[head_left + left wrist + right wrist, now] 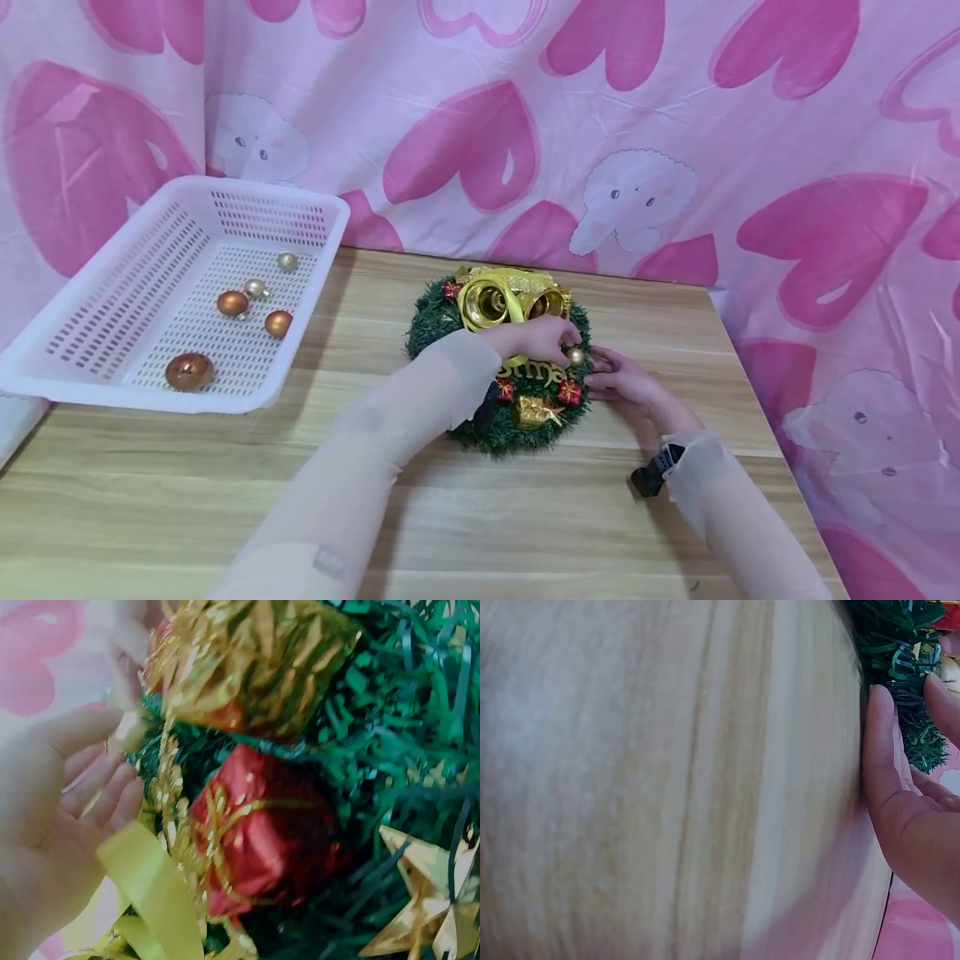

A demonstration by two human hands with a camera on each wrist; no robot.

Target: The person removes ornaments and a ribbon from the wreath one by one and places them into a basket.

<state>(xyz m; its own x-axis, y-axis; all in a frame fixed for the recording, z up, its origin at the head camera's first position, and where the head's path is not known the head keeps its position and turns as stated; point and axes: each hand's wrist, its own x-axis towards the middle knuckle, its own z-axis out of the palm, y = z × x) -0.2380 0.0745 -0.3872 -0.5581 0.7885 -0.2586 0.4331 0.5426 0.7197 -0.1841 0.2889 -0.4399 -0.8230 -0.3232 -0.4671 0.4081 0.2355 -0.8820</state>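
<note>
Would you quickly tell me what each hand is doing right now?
Left hand: pinches a small gold ball on the wreath.
Right hand: open, fingers straight against the wreath's right edge, holding nothing.

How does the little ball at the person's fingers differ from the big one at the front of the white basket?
The small gold ball sits on the green wreath, pinched by the left hand; the large copper ball lies loose in the white basket, untouched. The gold one is paler and much smaller. Both are shiny round ornaments.
</note>
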